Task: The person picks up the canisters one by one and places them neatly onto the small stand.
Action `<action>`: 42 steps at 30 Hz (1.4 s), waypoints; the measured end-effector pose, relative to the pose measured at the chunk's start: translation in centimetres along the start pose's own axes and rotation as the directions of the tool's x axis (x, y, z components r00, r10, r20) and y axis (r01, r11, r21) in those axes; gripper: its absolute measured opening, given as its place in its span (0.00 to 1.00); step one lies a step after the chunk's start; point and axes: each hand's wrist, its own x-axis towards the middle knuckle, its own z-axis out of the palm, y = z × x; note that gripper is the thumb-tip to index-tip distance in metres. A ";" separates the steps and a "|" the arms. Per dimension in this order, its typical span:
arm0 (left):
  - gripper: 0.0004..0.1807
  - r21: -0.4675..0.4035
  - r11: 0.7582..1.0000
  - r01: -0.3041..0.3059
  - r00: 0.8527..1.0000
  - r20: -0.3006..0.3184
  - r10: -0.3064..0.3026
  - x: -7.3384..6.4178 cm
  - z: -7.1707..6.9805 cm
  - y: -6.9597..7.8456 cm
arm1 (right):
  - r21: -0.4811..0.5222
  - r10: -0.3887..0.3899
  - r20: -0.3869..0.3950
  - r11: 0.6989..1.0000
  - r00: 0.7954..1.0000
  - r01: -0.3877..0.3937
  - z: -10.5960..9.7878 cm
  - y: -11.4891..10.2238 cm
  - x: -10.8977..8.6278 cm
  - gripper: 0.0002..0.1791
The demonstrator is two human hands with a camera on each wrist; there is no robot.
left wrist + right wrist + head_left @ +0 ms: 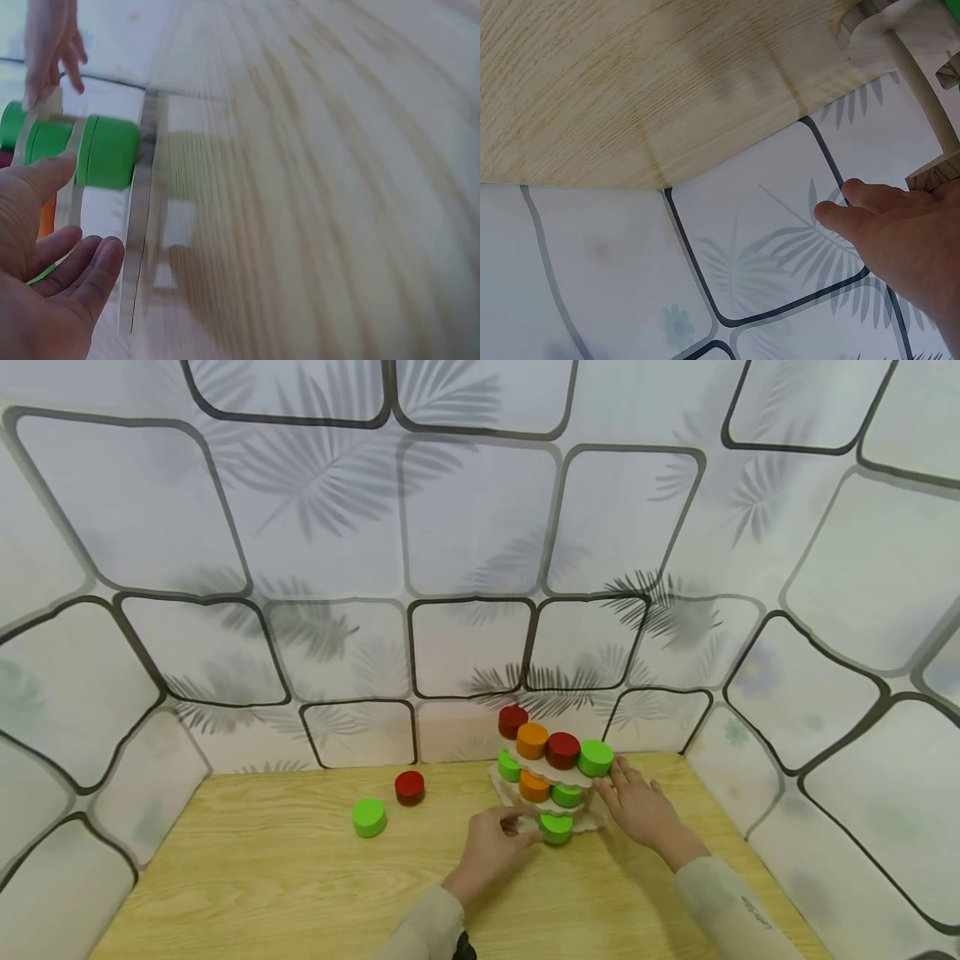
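Note:
A tiered wooden stand (587, 814) with scalloped tiers holds round red, orange and green blocks. On its lowest tier sits a green block (556, 829), also seen in the left wrist view (109, 152). My left hand (495, 845) is beside that block at the stand's front left, thumb and fingers apart. In the left wrist view, its thumb tip overlaps the middle tier's edge. My right hand (637, 803) reaches to the stand's right side, fingers extended, right at the top tier's edge near a green block (596, 759). Orange (532, 741) and red (562, 751) blocks share that tier.
Left of the stand on the wooden table (270, 877) lie a loose red block (409, 787) and a loose green block (369, 817). A patterned wall (480, 647) rises behind the table and along both sides.

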 end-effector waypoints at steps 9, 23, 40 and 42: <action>0.19 0.017 1.000 0.010 0.994 -0.108 -0.008 -0.7 -4.8 -0.7 | 0.003 0.002 0.015 1.000 1.000 -0.002 -0.3 -0.2 0.0 0.41; 0.21 0.002 0.994 0.107 0.948 -0.300 -0.101 -2.4 -14.0 -1.6 | -0.005 0.004 0.023 1.000 1.000 -0.004 -0.3 -0.2 -0.1 0.41; 0.27 0.098 0.980 0.176 0.917 -0.379 -0.127 -3.8 -18.5 -3.3 | 0.003 0.002 0.028 1.000 1.000 -0.002 -0.3 -0.3 -0.1 0.41; 0.27 0.106 0.978 0.179 0.914 -0.385 -0.126 -3.8 -18.9 -3.5 | 0.001 0.001 0.029 1.000 1.000 -0.001 -0.3 -0.4 -0.1 0.41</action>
